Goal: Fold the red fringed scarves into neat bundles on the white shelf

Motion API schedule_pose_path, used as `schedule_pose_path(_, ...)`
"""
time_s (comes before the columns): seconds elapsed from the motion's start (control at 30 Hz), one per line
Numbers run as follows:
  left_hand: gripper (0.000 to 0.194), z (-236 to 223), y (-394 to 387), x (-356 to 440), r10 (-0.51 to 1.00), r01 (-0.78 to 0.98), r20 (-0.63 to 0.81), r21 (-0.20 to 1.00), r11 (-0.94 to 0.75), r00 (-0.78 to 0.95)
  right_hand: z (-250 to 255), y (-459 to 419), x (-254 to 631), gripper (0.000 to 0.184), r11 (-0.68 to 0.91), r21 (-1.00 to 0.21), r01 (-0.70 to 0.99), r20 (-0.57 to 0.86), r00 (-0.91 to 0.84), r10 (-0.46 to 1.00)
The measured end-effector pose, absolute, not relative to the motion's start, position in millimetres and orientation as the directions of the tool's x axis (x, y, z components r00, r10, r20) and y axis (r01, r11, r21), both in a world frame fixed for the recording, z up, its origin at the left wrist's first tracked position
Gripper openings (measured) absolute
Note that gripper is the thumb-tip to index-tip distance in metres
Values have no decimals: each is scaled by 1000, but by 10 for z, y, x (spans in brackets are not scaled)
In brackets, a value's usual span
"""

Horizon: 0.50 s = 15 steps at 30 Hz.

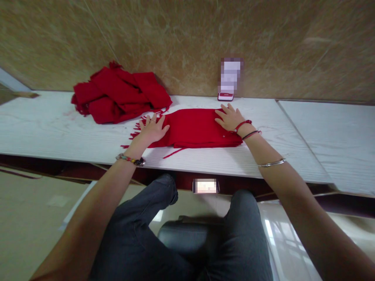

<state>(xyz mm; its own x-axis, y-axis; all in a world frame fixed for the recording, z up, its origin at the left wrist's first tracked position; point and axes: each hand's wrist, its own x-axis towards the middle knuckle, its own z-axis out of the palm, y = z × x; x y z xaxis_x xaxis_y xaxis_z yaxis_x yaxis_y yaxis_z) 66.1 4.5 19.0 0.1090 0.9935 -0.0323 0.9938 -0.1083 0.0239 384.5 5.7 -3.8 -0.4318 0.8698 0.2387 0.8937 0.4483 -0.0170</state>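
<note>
Folded red scarf [193, 127] lies lengthwise on the white wood-grain bench [58, 136], between its wall-side and front edges. Fringe [135, 134] splays out at the left end; a loose red strand [175, 153] trails toward the front edge. Layers show along the near side and at the right corner.

Left hand [154, 130]: palm down, fingers spread, resting on the fringed end, grasping nothing. Right hand [230, 117]: likewise open and flat, over the far right corner, nothing gripped.

My judgement on handling: light, even pressure suits this soft cloth. One palm best anchors an end while the other smooths away from it; layers want lining up at the near right corner, strands combed straight, not trapped beneath.

Farther out: heaped red cloth [120, 95] against the wall [175, 47], near the back edge. A phone [230, 78] leans upright there, right of the heap. Another lit device [205, 185] sits below the front edge. Both screens blurred out; no brand, label or writing readable anywhere.
</note>
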Motion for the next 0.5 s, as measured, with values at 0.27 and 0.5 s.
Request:
schedule_pose_path(0.27,77,492,-276,621,712,730,-165,136,-669,683,280,-251,3449,51,683,-190,706,207,-651,730)
schedule_pose_path(0.5,81,505,-330,594,700,741,-263,97,-665,663,281,-338,3335,66,767,-289,572,117,-775,622)
